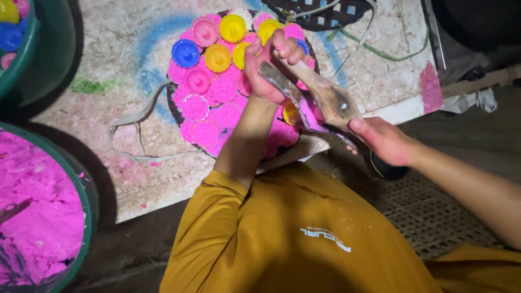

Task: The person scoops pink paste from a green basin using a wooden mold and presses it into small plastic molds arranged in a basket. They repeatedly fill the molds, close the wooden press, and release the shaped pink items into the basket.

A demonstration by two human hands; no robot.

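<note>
At centre, above the round tray (176,111) of pink moulded powder cakes (222,89), the left hand (268,68) and right hand (382,140) each clasp one end of a stiff, powder-slick wooden scraper (325,97); it probably handles lightly, best gripped endwise.

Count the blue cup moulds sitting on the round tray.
2 show: one blue mould at the round tray's upper left, and another blue mould peeking out behind the left hand. More may be hidden under the hands.
</note>
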